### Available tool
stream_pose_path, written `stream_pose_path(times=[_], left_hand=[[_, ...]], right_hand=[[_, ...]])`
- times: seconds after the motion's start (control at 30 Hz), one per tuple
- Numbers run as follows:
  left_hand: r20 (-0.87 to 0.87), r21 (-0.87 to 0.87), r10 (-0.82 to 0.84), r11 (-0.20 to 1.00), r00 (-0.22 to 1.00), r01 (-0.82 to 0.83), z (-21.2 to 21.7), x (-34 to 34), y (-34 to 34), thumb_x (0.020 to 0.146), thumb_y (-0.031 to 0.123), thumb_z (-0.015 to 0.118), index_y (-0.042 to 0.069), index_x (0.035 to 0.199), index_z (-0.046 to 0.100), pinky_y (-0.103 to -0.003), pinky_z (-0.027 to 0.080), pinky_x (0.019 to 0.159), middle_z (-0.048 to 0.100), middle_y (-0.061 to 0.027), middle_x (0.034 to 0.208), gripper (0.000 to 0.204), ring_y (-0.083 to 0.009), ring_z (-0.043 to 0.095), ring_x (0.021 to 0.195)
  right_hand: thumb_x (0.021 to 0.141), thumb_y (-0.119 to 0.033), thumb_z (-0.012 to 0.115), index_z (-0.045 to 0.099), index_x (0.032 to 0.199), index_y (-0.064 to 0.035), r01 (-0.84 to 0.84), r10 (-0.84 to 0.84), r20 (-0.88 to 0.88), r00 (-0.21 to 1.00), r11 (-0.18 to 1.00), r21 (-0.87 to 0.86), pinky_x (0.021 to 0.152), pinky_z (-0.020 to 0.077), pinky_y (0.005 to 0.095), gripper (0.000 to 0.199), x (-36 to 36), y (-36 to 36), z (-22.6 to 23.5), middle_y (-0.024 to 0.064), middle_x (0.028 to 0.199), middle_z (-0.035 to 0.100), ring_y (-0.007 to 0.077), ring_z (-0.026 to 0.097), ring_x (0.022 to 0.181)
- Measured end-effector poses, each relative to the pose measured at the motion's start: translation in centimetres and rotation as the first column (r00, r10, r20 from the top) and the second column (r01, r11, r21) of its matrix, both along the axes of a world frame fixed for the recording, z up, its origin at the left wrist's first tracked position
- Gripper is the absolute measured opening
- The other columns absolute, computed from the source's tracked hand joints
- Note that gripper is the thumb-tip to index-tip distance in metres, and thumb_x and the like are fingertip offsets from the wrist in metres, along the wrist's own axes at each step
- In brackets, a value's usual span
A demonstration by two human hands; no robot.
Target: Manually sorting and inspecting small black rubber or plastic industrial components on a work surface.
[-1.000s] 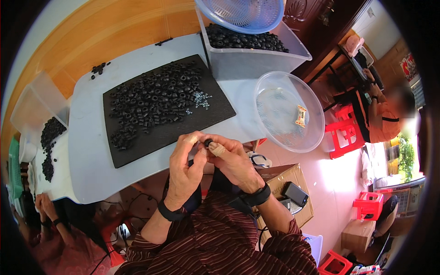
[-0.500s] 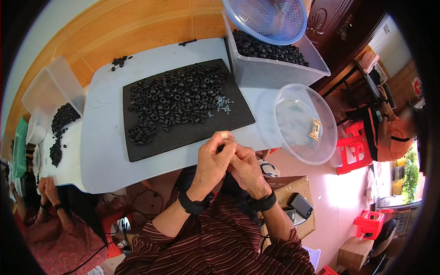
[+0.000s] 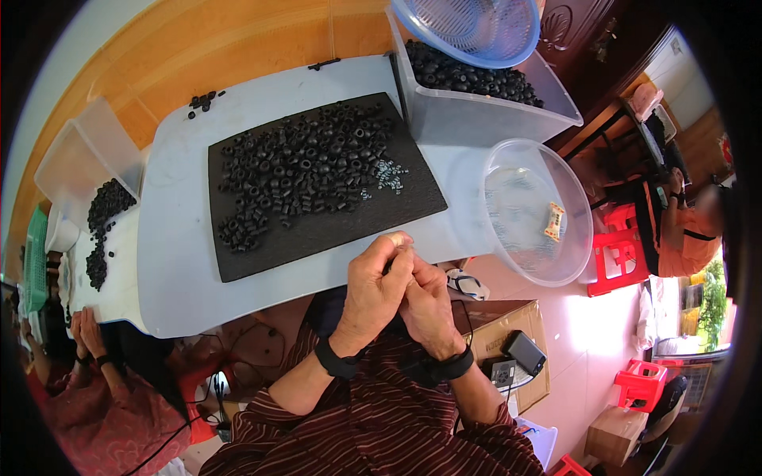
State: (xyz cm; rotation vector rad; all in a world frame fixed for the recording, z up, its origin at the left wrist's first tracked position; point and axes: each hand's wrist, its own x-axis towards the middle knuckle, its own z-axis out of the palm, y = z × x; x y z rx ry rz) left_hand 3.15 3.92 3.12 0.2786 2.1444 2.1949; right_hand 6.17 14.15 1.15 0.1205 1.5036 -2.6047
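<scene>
My left hand (image 3: pixel 370 287) and my right hand (image 3: pixel 429 305) meet just off the table's near edge, fingertips pressed together. Between them shows a dark bit of a small black piece (image 3: pixel 388 266); most of it is hidden by the fingers. Beyond my hands lies a black mat (image 3: pixel 317 242) with a spread of small hollow black plastic parts (image 3: pixel 298 163) on it. At the right of that spread sits a little heap of tiny silvery bits (image 3: pixel 389 175), too small to make out well.
A clear round tub (image 3: pixel 583 214) with silvery bits and a wrapped packet (image 3: pixel 554 221) stands at the right. Behind it, a blue basket (image 3: pixel 476 28) rests on a grey bin (image 3: pixel 492 119) of black parts. A co-worker's hands (image 3: pixel 87 332) are at the left, beside a tipped clear box (image 3: pixel 91 155).
The whole view has shifted slightly. My hands remain joined at the fingertips, with only a small change in finger position.
</scene>
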Motion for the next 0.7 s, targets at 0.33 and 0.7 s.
stream_pose_path(times=[0.33,0.7], left_hand=[[0.111,0.219,0.054,0.973,0.992,-0.078,0.2,0.0,-0.6,0.098,0.019,0.05,-0.001,0.107,0.054,-0.025,0.046,0.078,0.064,-0.0065,0.094,0.023,-0.0106,0.057,0.085],[0.465,0.636,-0.421,0.771,0.779,0.037,0.4,-0.1,-1.3,0.098,0.02,0.053,0.001,0.092,0.064,-0.035,0.049,0.081,0.063,-0.0052,0.089,0.023,-0.0145,0.059,0.084]], right_hand=[[0.092,0.002,0.057,0.06,0.116,0.0024,0.185,-0.171,-0.111,0.979,0.973,0.135,0.073,0.0453,0.0202,0.025,0.3,-1.2,1.2,-0.0006,0.097,0.061,0.0042,0.053,0.084],[0.08,0.002,0.068,0.065,0.11,-0.0046,0.399,-0.086,-0.502,0.86,0.726,0.559,0.067,0.0461,0.0256,0.031,-0.2,2.0,2.2,0.0071,0.101,0.059,0.0143,0.055,0.076]])
